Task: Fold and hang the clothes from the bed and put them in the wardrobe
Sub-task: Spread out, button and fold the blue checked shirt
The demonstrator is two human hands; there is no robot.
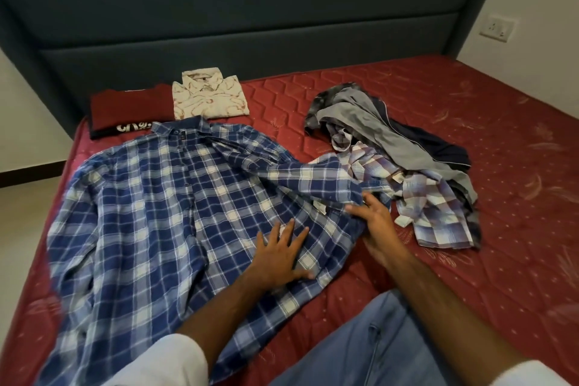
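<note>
A blue plaid shirt [150,197] lies face-up and spread across the red mattress [470,260], apparently laid flat for folding. Beyond the hands, against the headboard [250,9], a folded maroon T-shirt [131,110] shows white lettering too cropped to read, beside a folded cream printed shirt [210,97], both seemingly finished. The left hand [279,257] presses the shirt's front with fingers spread flat, likely pinning it. The right hand [376,222], just beside it, has its fingers at the bunched sleeve; whether it grips the cloth cannot be told. Farther right, an unfolded heap [407,160] awaits.
</note>
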